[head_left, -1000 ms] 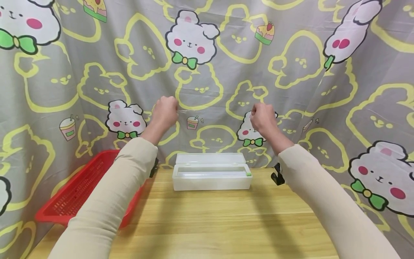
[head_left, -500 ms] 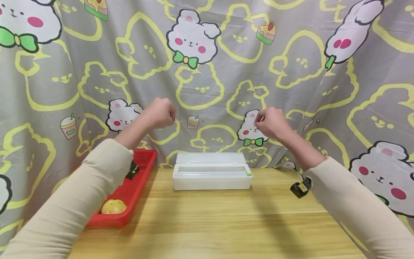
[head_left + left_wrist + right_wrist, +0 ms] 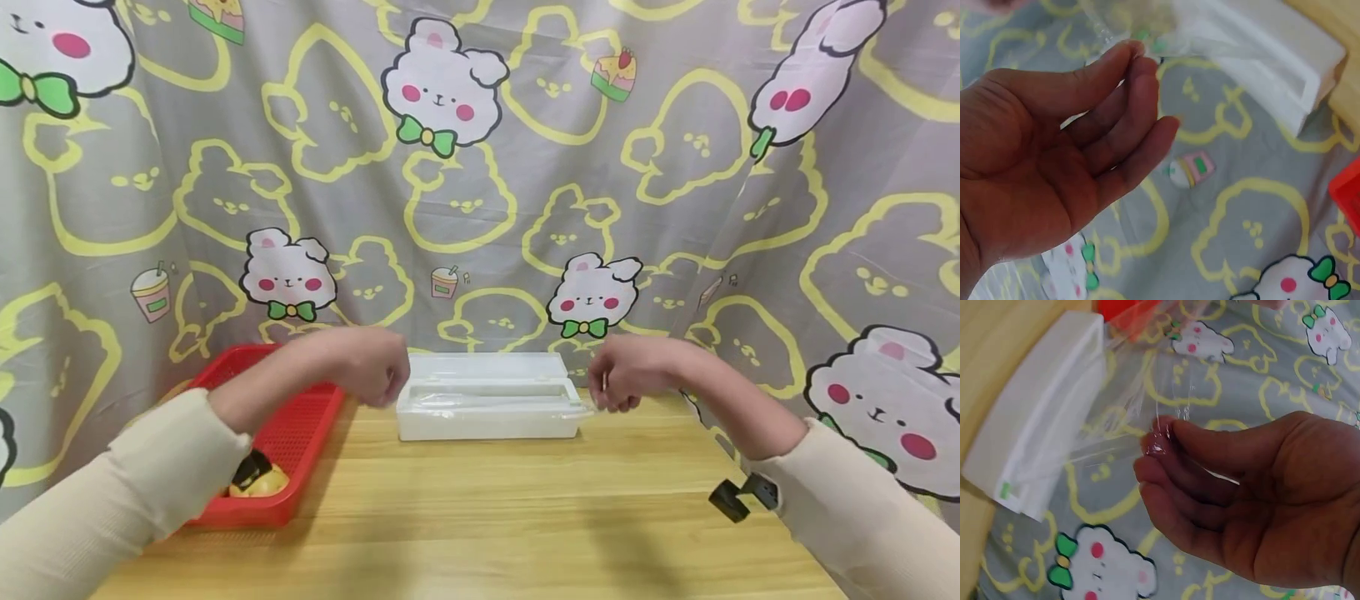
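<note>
A white cling film box (image 3: pixel 487 425) stands at the back of the table with its lid raised. Clear cling film (image 3: pixel 1129 394) stretches out of it, spanning between both hands. My left hand (image 3: pixel 371 367), by the box's left end in the head view, pinches one corner of the film between thumb and fingertips (image 3: pixel 1138 53). At the right end, my right hand (image 3: pixel 626 371) pinches the other corner, where the film bunches at the fingertips (image 3: pixel 1159 449). Being transparent, the film's full extent is hard to make out.
To the left sits a red plastic basket (image 3: pixel 311 467) holding a yellow, potato-like item (image 3: pixel 266 483), partly hidden by the left sleeve and its wrist camera. A patterned grey curtain (image 3: pixel 465 250) hangs behind the wooden table (image 3: pixel 487 517).
Both hands have come down from in front of the curtain to the level of the box, elbows spreading outward. The film now shows over the box front. Box and basket stay put.
</note>
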The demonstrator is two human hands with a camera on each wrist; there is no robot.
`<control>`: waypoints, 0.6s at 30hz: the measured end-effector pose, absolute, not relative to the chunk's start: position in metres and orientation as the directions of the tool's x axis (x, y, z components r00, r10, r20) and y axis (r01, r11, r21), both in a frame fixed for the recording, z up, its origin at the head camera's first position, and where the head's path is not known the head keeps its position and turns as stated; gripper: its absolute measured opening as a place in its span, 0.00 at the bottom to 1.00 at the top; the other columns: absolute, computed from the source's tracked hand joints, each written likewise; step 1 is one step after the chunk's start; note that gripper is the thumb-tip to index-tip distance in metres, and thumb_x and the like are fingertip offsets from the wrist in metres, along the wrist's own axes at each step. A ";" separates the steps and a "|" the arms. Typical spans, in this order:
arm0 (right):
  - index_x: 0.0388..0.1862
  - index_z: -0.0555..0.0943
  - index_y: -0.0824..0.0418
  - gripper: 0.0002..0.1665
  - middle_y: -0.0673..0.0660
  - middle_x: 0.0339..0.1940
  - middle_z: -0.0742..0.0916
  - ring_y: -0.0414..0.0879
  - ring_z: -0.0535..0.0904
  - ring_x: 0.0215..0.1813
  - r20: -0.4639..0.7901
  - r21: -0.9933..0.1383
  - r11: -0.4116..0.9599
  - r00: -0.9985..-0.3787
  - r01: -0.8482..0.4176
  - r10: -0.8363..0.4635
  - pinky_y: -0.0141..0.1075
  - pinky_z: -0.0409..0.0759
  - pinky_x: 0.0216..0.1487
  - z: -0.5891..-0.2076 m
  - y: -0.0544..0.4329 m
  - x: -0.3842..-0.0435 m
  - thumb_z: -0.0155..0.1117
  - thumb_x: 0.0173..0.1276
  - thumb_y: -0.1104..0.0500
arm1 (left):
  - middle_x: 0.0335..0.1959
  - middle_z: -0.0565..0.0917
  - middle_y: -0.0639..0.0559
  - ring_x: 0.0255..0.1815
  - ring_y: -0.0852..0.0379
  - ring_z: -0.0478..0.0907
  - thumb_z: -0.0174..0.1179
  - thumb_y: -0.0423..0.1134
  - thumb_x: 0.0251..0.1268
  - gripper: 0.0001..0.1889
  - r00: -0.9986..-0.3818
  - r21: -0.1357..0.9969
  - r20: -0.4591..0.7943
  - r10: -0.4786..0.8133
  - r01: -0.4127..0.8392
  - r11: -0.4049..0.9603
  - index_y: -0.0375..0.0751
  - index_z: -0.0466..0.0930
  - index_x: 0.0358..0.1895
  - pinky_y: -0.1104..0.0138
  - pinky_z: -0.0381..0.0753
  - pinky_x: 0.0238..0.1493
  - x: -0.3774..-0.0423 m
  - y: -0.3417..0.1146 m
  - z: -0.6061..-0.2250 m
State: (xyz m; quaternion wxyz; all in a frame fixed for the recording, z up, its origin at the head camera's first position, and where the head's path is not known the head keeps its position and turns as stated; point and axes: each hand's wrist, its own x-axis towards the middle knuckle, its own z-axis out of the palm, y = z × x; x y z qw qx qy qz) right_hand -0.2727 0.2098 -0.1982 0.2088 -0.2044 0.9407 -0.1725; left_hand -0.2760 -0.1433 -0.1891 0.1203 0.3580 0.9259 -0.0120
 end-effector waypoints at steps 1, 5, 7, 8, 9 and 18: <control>0.30 0.83 0.64 0.08 0.54 0.25 0.84 0.44 0.78 0.28 -0.336 -0.419 0.850 -0.815 -0.319 -0.472 0.34 0.79 0.32 -0.204 0.209 -0.271 0.59 0.60 0.72 | 0.13 0.78 0.57 0.17 0.62 0.74 0.59 0.23 0.51 0.13 -0.709 0.058 -0.253 0.658 0.668 0.742 0.45 0.81 0.17 0.70 0.73 0.24 -0.270 -0.141 -0.194; 0.27 0.83 0.63 0.07 0.53 0.23 0.84 0.43 0.78 0.27 -0.385 -0.451 0.837 -0.778 -0.310 -0.496 0.33 0.80 0.31 -0.227 0.208 -0.263 0.61 0.60 0.72 | 0.14 0.78 0.56 0.16 0.60 0.75 0.64 0.26 0.54 0.13 -0.734 0.054 -0.348 0.583 0.606 0.794 0.47 0.80 0.18 0.68 0.76 0.24 -0.250 -0.132 -0.213; 0.26 0.83 0.63 0.07 0.53 0.22 0.84 0.43 0.78 0.26 -0.398 -0.462 0.835 -0.772 -0.298 -0.495 0.33 0.80 0.30 -0.240 0.208 -0.260 0.63 0.60 0.72 | 0.15 0.78 0.55 0.16 0.60 0.75 0.65 0.26 0.55 0.14 -0.741 0.050 -0.371 0.560 0.586 0.809 0.47 0.79 0.18 0.68 0.74 0.24 -0.245 -0.128 -0.223; 0.25 0.83 0.64 0.07 0.53 0.21 0.84 0.43 0.78 0.25 -0.404 -0.467 0.837 -0.773 -0.287 -0.490 0.33 0.80 0.30 -0.246 0.209 -0.258 0.64 0.59 0.72 | 0.14 0.78 0.55 0.15 0.60 0.74 0.65 0.26 0.54 0.14 -0.745 0.044 -0.376 0.551 0.580 0.814 0.47 0.78 0.17 0.69 0.73 0.23 -0.243 -0.127 -0.229; 0.25 0.83 0.63 0.07 0.53 0.21 0.84 0.43 0.78 0.25 -0.410 -0.470 0.839 -0.774 -0.274 -0.483 0.34 0.79 0.30 -0.251 0.209 -0.257 0.64 0.59 0.72 | 0.14 0.78 0.55 0.15 0.60 0.74 0.64 0.25 0.54 0.15 -0.744 0.042 -0.384 0.547 0.577 0.815 0.47 0.77 0.16 0.69 0.71 0.22 -0.242 -0.126 -0.235; 0.21 0.84 0.63 0.08 0.53 0.19 0.84 0.42 0.76 0.23 -0.454 -0.483 0.849 -0.768 -0.215 -0.452 0.35 0.81 0.30 -0.289 0.215 -0.247 0.68 0.57 0.71 | 0.11 0.81 0.51 0.11 0.65 0.70 0.63 0.23 0.50 0.16 -0.714 0.018 -0.468 0.520 0.581 0.814 0.48 0.76 0.13 0.72 0.63 0.19 -0.235 -0.121 -0.294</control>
